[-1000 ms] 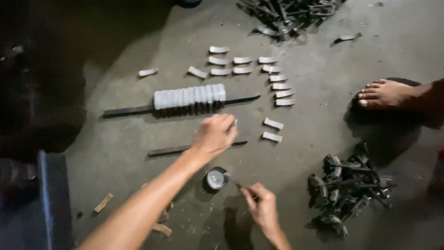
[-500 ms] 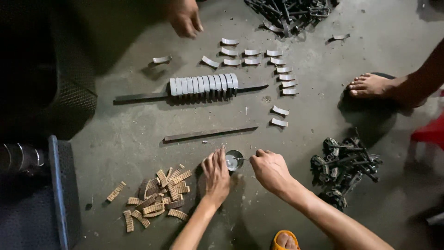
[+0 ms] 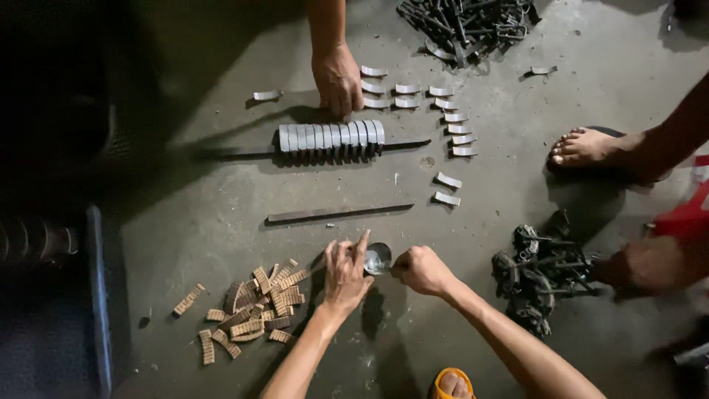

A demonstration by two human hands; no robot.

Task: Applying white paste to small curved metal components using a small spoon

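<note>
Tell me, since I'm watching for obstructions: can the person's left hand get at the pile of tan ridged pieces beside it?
Probably yes. The left hand rests at the small round tin, and the pile of tan ridged pieces lies just to its left on bare floor, with nothing between them.

Two long dark metal bars (image 3: 340,213) are seen on the floor; one of them (image 3: 229,154) carries a row of about ten grey curved shells (image 3: 331,136). Around fourteen more loose curved shells (image 3: 447,179) are counted, laid singly in lines, though the number hidden by another person's hand (image 3: 337,78) cannot be told. One small round tin (image 3: 377,258) is seen. One heap of ribbed tan strips (image 3: 255,314) is counted, roughly two dozen pieces, with one stray strip (image 3: 188,299) apart from it. Two piles of dark metal parts are seen, one at the top (image 3: 465,22) and one at the right (image 3: 543,273). Three hands are counted, and two bare feet (image 3: 583,146) of others.
</note>
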